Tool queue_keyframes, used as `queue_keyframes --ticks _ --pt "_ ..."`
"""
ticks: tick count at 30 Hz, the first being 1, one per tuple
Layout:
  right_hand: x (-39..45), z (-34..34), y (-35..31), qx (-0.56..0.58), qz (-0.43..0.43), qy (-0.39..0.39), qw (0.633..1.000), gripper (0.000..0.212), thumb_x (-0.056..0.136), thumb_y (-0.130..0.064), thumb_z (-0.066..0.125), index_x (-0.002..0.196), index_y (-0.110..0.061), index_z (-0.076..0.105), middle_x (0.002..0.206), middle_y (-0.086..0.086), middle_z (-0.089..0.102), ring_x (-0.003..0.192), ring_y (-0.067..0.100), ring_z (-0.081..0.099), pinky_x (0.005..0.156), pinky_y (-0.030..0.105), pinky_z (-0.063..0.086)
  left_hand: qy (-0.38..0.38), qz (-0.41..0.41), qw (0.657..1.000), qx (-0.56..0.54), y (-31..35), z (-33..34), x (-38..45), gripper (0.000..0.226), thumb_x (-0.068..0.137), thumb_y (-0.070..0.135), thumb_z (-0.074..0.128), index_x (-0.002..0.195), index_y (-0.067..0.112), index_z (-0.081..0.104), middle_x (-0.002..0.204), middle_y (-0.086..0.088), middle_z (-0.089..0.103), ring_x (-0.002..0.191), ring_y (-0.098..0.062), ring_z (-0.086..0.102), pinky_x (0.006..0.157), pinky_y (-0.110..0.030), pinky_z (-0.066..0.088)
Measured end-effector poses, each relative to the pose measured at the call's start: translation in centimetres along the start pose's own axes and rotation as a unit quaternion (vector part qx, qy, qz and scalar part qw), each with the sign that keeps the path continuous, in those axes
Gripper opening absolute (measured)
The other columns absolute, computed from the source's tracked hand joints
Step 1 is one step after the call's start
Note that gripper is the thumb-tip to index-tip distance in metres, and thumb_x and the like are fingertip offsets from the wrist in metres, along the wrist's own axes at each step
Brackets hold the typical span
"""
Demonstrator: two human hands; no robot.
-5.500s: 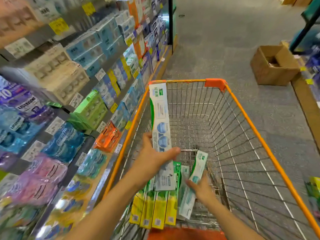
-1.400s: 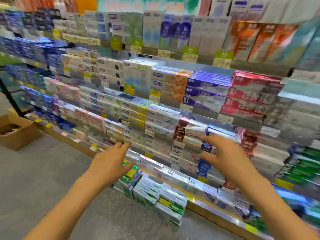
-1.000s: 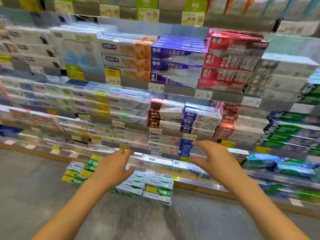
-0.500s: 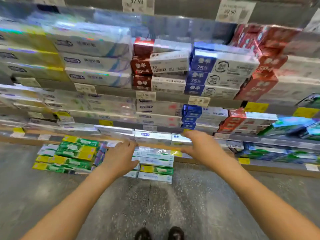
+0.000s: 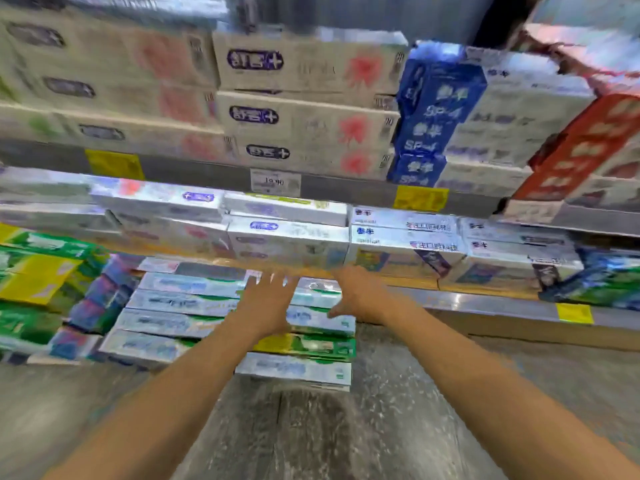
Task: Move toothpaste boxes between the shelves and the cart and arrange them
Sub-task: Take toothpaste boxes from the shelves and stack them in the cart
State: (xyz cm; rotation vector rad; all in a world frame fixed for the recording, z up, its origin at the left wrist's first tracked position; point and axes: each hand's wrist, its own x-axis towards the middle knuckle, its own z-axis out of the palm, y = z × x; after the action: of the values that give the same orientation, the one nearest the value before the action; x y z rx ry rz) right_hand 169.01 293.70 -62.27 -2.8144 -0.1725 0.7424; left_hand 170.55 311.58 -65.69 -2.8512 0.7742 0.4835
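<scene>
A pile of white-and-green toothpaste boxes (image 5: 187, 303) lies on the floor in front of the bottom shelf. One green-and-yellow box (image 5: 308, 344) sits among them near the front. My left hand (image 5: 268, 303) reaches over the middle of the pile with fingers spread, holding nothing. My right hand (image 5: 360, 294) hovers at the pile's right end, fingers extended, also holding nothing. The frame is blurred, so I cannot tell whether either hand touches a box. The cart is out of view.
Shelves packed with toothpaste boxes rise behind the pile: white boxes (image 5: 304, 67), blue ones (image 5: 433, 109), red ones (image 5: 588, 143). Green and yellow boxes (image 5: 34, 271) are stacked at the left. Bare grey floor (image 5: 346, 427) lies below my arms.
I turned from the cart to the shelves and dropped lower and closer. Both hands, holding nothing, moved down and forward until they are over the floor pile.
</scene>
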Motion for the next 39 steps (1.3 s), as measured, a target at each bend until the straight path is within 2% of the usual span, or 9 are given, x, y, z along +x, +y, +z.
queue_keyframes --ticks 3,7,9,11,16,24,27,30,39 --pt "3.1 4.2 1.1 -0.040 -0.024 0.035 0.998 0.095 0.070 -0.047 0.077 0.143 -0.011 0.028 0.139 0.014 0.039 0.126 0.033 0.036 0.104 0.040 0.035 0.002 0.008 0.999 0.031 0.2 3.3 3.0 0.103 0.078 0.050 0.068 0.151 0.021 0.001 0.150 -0.010 0.021 0.136 -0.031 0.026 0.109 -0.050 0.025" --pt "5.7 7.9 1.8 -0.082 -0.030 0.044 0.995 0.120 0.066 -0.052 0.078 0.150 -0.013 0.002 0.153 0.012 0.018 0.139 0.035 0.018 0.112 0.051 0.023 -0.010 0.022 0.997 0.071 0.1 5.9 5.2 0.114 0.076 0.055 0.068 0.150 0.019 -0.011 0.156 -0.008 0.007 0.142 -0.030 0.014 0.112 -0.054 0.019" --pt "6.3 8.7 1.9 -0.099 -0.027 0.032 0.994 0.123 0.069 -0.052 0.076 0.150 -0.013 -0.008 0.156 0.011 0.008 0.143 0.034 0.010 0.115 0.053 0.015 -0.036 0.021 0.996 0.076 0.1 6.9 5.8 0.113 0.081 0.051 0.066 0.149 0.015 -0.017 0.158 -0.008 -0.001 0.145 -0.030 0.002 0.115 -0.054 0.012" --pt "6.6 9.2 1.9 -0.105 -0.028 0.028 0.994 0.122 0.073 -0.051 0.074 0.149 -0.012 -0.012 0.156 0.012 0.009 0.142 0.034 0.011 0.116 0.052 0.015 -0.051 0.024 0.994 0.089 0.2 7.7 6.1 0.106 0.086 0.043 0.063 0.148 0.011 -0.017 0.158 -0.011 0.001 0.145 -0.032 0.001 0.116 -0.053 0.009" --pt "6.7 10.6 1.7 -0.164 -0.027 0.034 0.985 0.103 0.085 -0.041 0.065 0.149 -0.003 -0.007 0.152 0.017 0.018 0.138 0.036 0.020 0.113 0.051 0.017 -0.022 0.028 0.995 0.091 0.4 8.7 6.4 0.098 0.088 0.030 0.060 0.148 0.006 -0.013 0.151 -0.014 0.016 0.141 -0.035 0.014 0.117 -0.050 0.010" --pt "5.8 8.0 2.4 -0.171 -0.040 0.108 0.978 0.076 0.082 -0.043 0.063 0.137 -0.006 0.028 0.130 0.012 0.037 0.118 0.028 0.035 0.097 0.041 0.032 0.045 0.061 0.996 0.048 0.3 6.3 6.5 0.093 0.080 0.045 0.066 0.147 0.011 0.010 0.138 -0.009 0.032 0.127 -0.027 0.032 0.107 -0.036 0.027" --pt "3.9 5.4 2.6 -0.171 -0.029 0.131 0.976 0.075 0.080 -0.044 0.063 0.136 -0.007 0.030 0.129 0.011 0.039 0.117 0.027 0.036 0.098 0.041 0.032 0.080 0.073 0.994 0.035 0.8 3.2 5.7 0.092 0.080 0.048 0.065 0.146 0.012 0.013 0.137 -0.007 0.033 0.127 -0.024 0.033 0.106 -0.033 0.026" --pt "0.2 0.3 1.4 -0.169 -0.024 0.115 0.979 0.081 0.079 -0.037 0.066 0.141 -0.006 0.024 0.135 0.012 0.035 0.123 0.030 0.034 0.102 0.042 0.028 0.083 0.071 0.994 0.029 1.0 -2.3 3.1 0.091 0.083 0.045 0.062 0.149 0.012 0.009 0.143 -0.008 0.029 0.131 -0.026 0.030 0.107 -0.035 0.024" --pt "-14.6 -24.7 -9.9 -0.192 -0.114 0.154 0.963 0.079 0.080 -0.038 0.065 0.141 -0.006 0.025 0.134 0.013 0.035 0.124 0.031 0.034 0.101 0.043 0.025 0.155 0.027 0.987 0.020 -4.0 -29.0 -12.0 0.091 0.080 0.052 0.064 0.148 0.015 0.017 0.140 -0.007 0.034 0.129 -0.026 0.035 0.102 -0.037 0.029"
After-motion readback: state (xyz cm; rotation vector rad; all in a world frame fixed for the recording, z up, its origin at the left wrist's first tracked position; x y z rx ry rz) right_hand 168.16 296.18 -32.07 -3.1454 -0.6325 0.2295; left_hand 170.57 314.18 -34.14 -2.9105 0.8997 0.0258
